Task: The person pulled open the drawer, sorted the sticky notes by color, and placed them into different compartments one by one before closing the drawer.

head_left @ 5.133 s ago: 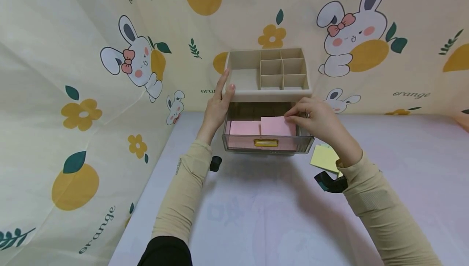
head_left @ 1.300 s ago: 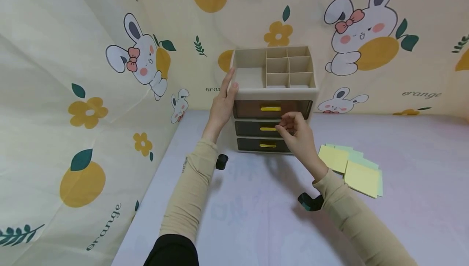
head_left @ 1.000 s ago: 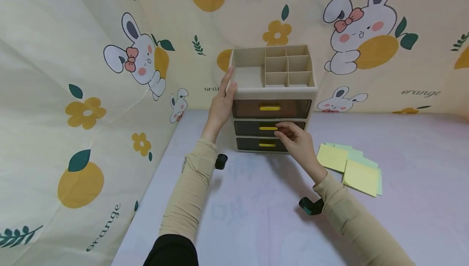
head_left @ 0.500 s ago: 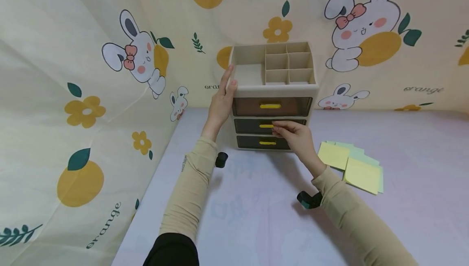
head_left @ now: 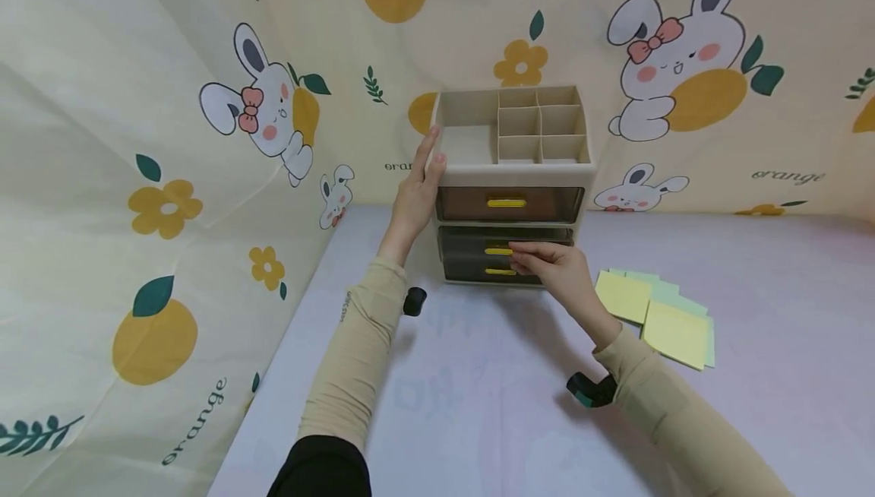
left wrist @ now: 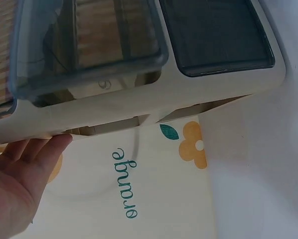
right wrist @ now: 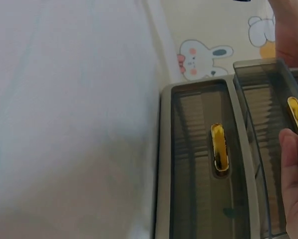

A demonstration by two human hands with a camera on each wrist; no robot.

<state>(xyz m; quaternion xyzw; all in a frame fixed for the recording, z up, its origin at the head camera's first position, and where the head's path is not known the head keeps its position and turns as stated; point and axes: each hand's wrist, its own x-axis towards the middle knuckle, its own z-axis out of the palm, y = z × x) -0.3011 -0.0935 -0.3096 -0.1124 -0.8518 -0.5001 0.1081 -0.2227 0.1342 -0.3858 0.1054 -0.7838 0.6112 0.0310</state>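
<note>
A cream desktop drawer organizer (head_left: 516,175) stands against the backdrop, with an open compartment tray on top and three smoky see-through drawers. My left hand (head_left: 414,197) rests along its left side with fingers extended, also seen as a hand (left wrist: 19,184) at the lower left of the left wrist view. With thumb and fingertips, my right hand (head_left: 560,269) pinches the yellow handle (head_left: 498,251) of the middle drawer (head_left: 465,245), which sticks out partway. In the right wrist view this drawer (right wrist: 253,94) stands proud of the closed bottom drawer (right wrist: 194,149).
The closed top drawer (head_left: 465,204) sits above. Yellow sticky notes (head_left: 677,332) and green sticky notes (head_left: 683,302) lie overlapping on the white tabletop (head_left: 465,406), right of the organizer. A backdrop (head_left: 451,33) with rabbits and oranges rises behind and at left.
Earlier the top drawer was out with pink notes inside and my right hand at them; it is now closed. My right hand moved down to the middle handle, and that drawer has slid forward.
</note>
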